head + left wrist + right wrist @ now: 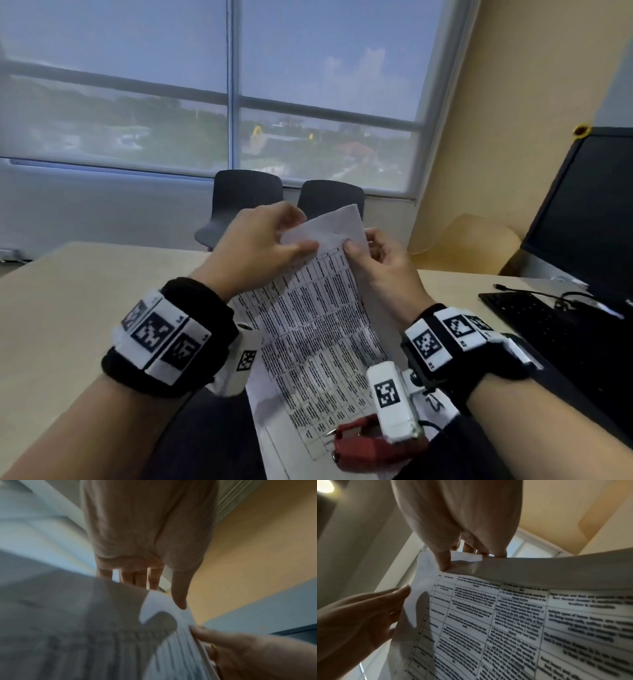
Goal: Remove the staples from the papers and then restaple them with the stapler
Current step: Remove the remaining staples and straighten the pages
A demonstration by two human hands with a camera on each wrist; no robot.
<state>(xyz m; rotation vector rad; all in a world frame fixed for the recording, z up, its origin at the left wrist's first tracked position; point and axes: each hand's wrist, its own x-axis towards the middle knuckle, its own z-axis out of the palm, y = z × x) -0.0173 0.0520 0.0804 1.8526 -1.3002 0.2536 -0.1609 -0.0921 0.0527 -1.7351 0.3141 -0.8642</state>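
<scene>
both hands hold the papers [318, 318] up above the surface [85, 274]. the left hand [260, 240] has its grip clamped on the top corner, folding it back; the right hand [380, 263] pinches the top edge beside it. a red stapler [363, 442] lies on the papers' lower end.

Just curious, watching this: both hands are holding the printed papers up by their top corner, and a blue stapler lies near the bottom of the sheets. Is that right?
Nearly. The stapler is red, not blue; the head view shows it near the bottom of the sheets, partly behind the right wrist camera. The rest holds: the left hand and the right hand both pinch the printed papers at their top corner.
</scene>
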